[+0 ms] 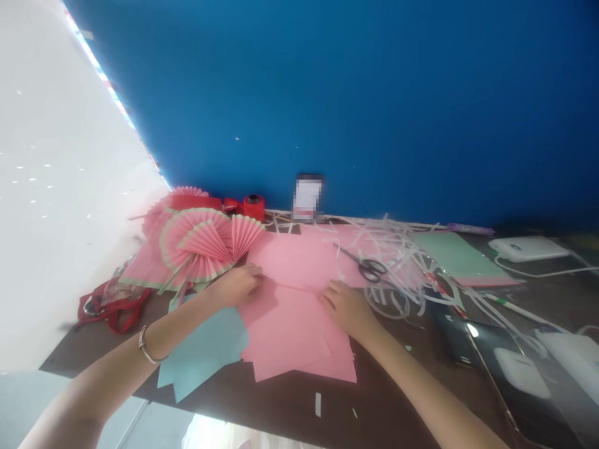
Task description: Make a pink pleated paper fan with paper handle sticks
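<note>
Pink paper sheets (299, 337) lie in a loose stack on the dark table. Across the top one runs a thin raised crease, between my two hands. My left hand (243, 284) has its fingers curled at the left end of the crease, closed on the pink paper. At the right end my right hand (345, 307) is closed on the same paper, fingers bent; the fingertips are partly hidden. Light blue paper (206, 346) sticks out under my left forearm. Pleated pink paper fans (199, 243) with green edges stand beyond my left hand. Black-handled scissors (372, 269) lie beyond my right hand.
White paper strips (397, 255) are tangled at the back right, near green sheets (461, 252). A red tape roll (254, 207) and a blurred-out upright item (307, 198) stand by the blue wall. Right: a dark phone (486, 343) and white devices (531, 248). Left: a red strap (124, 312).
</note>
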`<state>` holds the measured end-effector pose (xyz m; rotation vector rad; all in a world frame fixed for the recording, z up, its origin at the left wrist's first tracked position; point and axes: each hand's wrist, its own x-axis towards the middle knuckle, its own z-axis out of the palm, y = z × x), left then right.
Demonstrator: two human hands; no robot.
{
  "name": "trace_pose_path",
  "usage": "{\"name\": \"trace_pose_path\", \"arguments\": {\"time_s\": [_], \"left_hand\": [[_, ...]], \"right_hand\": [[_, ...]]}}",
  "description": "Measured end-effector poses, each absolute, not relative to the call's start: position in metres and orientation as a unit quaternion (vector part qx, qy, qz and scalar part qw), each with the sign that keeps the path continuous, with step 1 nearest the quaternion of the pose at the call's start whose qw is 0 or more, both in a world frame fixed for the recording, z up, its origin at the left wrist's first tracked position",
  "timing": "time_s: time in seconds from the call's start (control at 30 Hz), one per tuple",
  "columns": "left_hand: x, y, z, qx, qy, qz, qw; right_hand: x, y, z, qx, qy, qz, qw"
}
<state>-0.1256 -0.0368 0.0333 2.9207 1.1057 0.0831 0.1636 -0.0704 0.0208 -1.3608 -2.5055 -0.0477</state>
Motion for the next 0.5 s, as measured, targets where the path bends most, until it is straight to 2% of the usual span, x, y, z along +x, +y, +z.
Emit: {"name": "trace_pose_path", "arguments": {"time_s": [0.1,0.27,0.37,0.5], "left_hand": [[-0.117,-0.026,0.032,0.912,0.404,0.038,0.055],[-0.107,-0.008,0.034,0.824,0.498,0.097,0.251],[-0.106,0.000,0.037,0.813,0.496,0.099,0.289],[-0.106,0.003,0.039,0.819,0.463,0.086,0.328]], "right_hand": [[0.161,-0.061,0.021,-0.517,-0.843,0.043,0.141],[0.162,-0.046,0.020,-0.554,-0.800,0.173,0.153],[0.161,-0.043,0.022,-0.564,-0.780,0.228,0.143],[0.160,-0.043,0.032,-0.556,-0.788,0.239,0.115]]}}
